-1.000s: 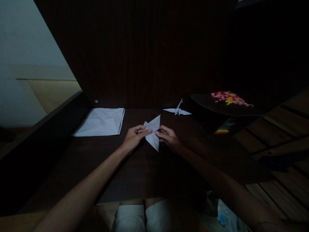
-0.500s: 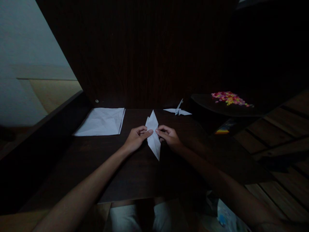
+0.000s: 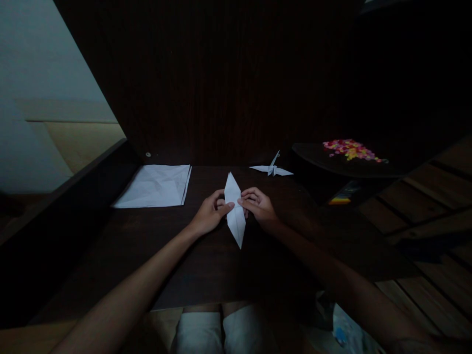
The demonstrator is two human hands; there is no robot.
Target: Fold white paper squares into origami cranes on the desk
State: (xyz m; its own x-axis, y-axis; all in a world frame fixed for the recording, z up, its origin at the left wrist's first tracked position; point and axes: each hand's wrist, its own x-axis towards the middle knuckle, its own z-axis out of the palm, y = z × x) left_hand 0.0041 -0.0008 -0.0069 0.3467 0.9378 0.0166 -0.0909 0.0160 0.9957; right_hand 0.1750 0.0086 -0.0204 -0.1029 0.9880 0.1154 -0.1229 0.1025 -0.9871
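Observation:
A white folded paper (image 3: pixel 234 221), long and diamond-shaped with points at top and bottom, is held above the dark desk. My left hand (image 3: pixel 213 210) grips its left edge, thumb on the front and fingers curled behind. On the opposite edge, my right hand (image 3: pixel 258 205) pinches it with the thumb in front; some fingertips are hidden behind the paper. Beyond my right hand, a finished white paper crane (image 3: pixel 272 170) rests near the back of the desk, wings spread. To the left lies a stack of creased white paper sheets (image 3: pixel 157 186).
A curved dark shelf (image 3: pixel 313 157) at the right bears a heap of small pink, red and yellow pieces (image 3: pixel 350 149). A yellow-edged item (image 3: pixel 339 200) shows beneath it. The desk (image 3: pixel 199 270) has a raised dark side board (image 3: pixel 73 206) on the left.
The small flap at the paper's upper left no longer sticks out, and its outline is now a narrower, even diamond. Both hands stay nearly in place. My legs have shifted closer together.

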